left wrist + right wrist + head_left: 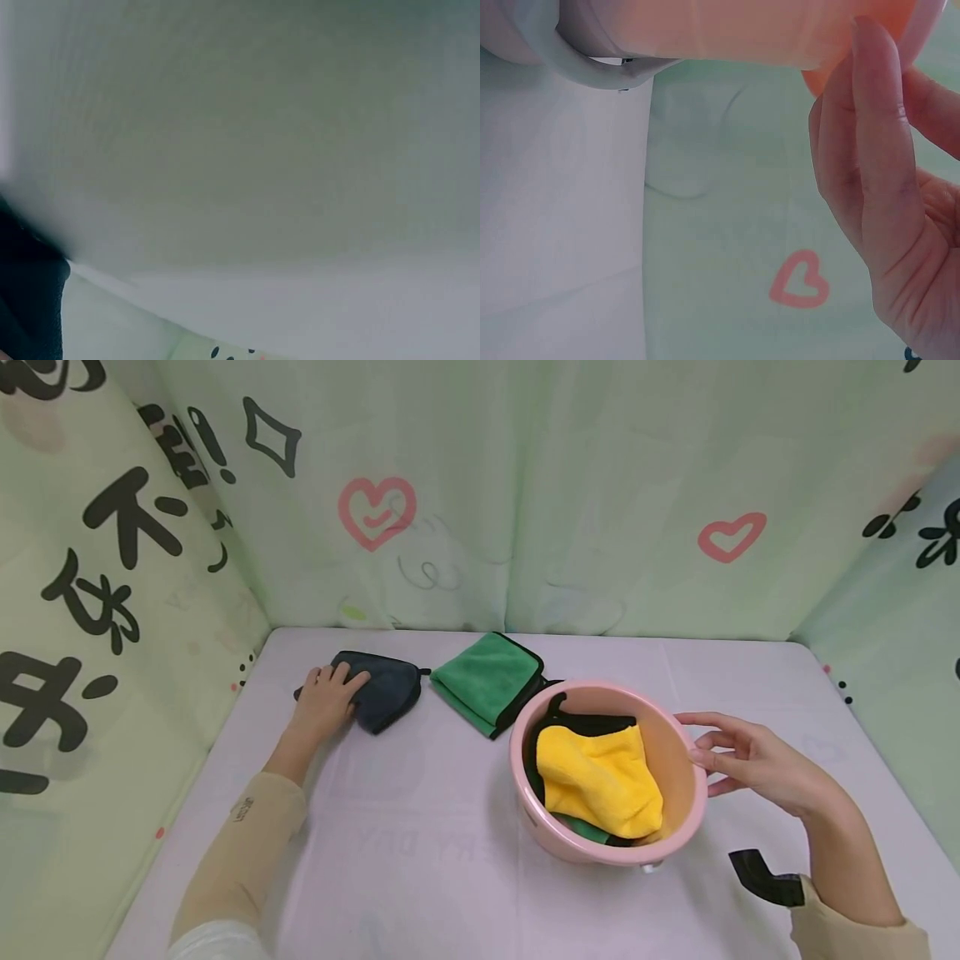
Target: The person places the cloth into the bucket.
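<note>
My left hand (324, 702) rests on a dark navy cloth (386, 689) at the table's left, its fingers spread over the cloth's left part. In the left wrist view only a dark edge of that cloth (30, 300) shows. At the right, my right hand (750, 758) holds the rim of a pink bucket (693, 810) between thumb and fingers. The right wrist view shows fingers (885, 135) against the bucket's outer wall (727, 30). Inside the bucket lies a bunched yellow cloth (600, 777), with black edging and a bit of green cloth (581, 828) beneath.
A folded green cloth (483, 681) with black edging lies between the navy cloth and the bucket, close to the bucket's rim. A white sheet (405, 852) covers the table. Printed pale green curtains (585, 502) stand around the back and sides. A black mount (765, 878) juts from the right sleeve.
</note>
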`<state>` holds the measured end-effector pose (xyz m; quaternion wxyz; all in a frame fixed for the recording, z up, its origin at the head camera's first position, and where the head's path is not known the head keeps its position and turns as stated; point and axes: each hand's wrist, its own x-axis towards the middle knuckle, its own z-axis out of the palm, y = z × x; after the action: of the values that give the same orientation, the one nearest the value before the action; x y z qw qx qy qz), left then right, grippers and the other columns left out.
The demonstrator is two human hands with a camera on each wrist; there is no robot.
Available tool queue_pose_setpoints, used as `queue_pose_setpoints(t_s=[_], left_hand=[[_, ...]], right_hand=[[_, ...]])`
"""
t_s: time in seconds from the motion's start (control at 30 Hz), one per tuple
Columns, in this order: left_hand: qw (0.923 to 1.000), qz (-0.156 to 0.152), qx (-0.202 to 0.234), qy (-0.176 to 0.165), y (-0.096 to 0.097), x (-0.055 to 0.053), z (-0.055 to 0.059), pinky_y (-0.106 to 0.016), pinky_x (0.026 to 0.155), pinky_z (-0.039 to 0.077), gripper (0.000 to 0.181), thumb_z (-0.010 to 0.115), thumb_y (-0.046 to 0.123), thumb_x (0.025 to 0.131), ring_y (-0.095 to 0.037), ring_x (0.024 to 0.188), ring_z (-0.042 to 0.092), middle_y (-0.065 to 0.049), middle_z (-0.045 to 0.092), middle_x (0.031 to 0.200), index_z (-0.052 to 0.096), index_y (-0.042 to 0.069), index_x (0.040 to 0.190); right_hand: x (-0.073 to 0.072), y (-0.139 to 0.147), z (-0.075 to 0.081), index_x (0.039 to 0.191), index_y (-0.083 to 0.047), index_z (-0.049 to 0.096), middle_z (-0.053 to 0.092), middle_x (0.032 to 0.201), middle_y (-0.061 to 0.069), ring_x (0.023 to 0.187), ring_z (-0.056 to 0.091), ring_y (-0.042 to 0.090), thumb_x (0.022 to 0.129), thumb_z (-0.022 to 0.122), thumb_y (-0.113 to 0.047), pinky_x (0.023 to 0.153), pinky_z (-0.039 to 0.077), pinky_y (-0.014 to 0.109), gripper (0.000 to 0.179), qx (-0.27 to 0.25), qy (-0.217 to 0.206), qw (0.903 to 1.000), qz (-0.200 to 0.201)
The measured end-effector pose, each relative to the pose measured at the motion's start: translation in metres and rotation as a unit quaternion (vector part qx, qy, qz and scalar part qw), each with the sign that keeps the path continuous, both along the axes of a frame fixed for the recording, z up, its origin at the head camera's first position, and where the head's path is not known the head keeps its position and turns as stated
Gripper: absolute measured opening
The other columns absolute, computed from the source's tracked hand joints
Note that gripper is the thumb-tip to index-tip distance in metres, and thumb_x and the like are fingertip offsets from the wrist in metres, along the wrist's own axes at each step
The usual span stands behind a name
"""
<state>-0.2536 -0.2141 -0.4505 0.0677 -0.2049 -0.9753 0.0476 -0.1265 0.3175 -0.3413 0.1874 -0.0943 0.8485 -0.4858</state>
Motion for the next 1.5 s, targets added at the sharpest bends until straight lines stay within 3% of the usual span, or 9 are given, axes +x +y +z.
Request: queue_pose_setpoints(t_s=[0.37, 0.6, 0.77, 1.2, 1.5], left_hand=[[0.9960, -0.021, 0.010, 0.086, 0.006, 0.005, 0.033, -0.049, 0.091, 0.031, 0.051, 0.071, 0.015, 0.078, -0.038, 0.099, 0.043, -0.019, 0.043, 0.113, 0.048, 0.013, 0.124], [0.9788, -0.073, 0.018, 0.191, 0.020, 0.008, 0.054, -0.047, 0.085, 0.036, 0.045, 0.072, 0.015, 0.077, -0.038, 0.090, 0.047, -0.018, 0.047, 0.108, 0.050, 0.014, 0.116], [0.9656, -0.108, 0.034, 0.234, 0.039, 0.013, 0.072, -0.048, 0.082, 0.037, 0.041, 0.072, 0.015, 0.077, -0.038, 0.087, 0.048, -0.019, 0.048, 0.106, 0.049, 0.014, 0.112], [0.9427, -0.197, 0.074, 0.259, 0.094, 0.034, 0.108, -0.047, 0.085, 0.038, 0.042, 0.074, 0.014, 0.074, -0.035, 0.085, 0.048, -0.016, 0.049, 0.105, 0.053, 0.015, 0.110], [0.9233, -0.260, 0.077, 0.272, 0.132, 0.050, 0.121, -0.041, 0.083, 0.038, 0.024, 0.059, 0.010, 0.086, -0.028, 0.084, 0.047, -0.012, 0.051, 0.101, 0.057, 0.019, 0.108]], right_hand=[[0.000, -0.001, 0.001, 0.134, 0.002, 0.033, 0.055, 0.088, 0.008, 0.071, 0.062, 0.020, 0.091, 0.055, -0.011, 0.063, 0.054, 0.035, 0.050, 0.004, -0.004, 1.0000, -0.005], [0.001, -0.001, 0.001, 0.134, 0.001, 0.033, 0.055, 0.087, 0.008, 0.071, 0.062, 0.020, 0.091, 0.055, -0.011, 0.062, 0.054, 0.035, 0.049, 0.000, -0.002, 1.0000, -0.002], [0.001, 0.000, 0.001, 0.133, -0.001, 0.035, 0.055, 0.087, 0.007, 0.071, 0.062, 0.019, 0.091, 0.054, -0.009, 0.062, 0.054, 0.035, 0.047, -0.008, 0.000, 1.0000, 0.002], [0.001, 0.000, 0.002, 0.134, 0.000, 0.034, 0.055, 0.090, 0.008, 0.073, 0.062, 0.019, 0.090, 0.056, -0.012, 0.063, 0.054, 0.035, 0.050, 0.002, -0.009, 0.9999, -0.009], [0.001, -0.001, 0.001, 0.134, 0.001, 0.033, 0.055, 0.087, 0.007, 0.071, 0.063, 0.020, 0.091, 0.055, -0.011, 0.062, 0.054, 0.035, 0.050, -0.001, -0.005, 1.0000, -0.006]])
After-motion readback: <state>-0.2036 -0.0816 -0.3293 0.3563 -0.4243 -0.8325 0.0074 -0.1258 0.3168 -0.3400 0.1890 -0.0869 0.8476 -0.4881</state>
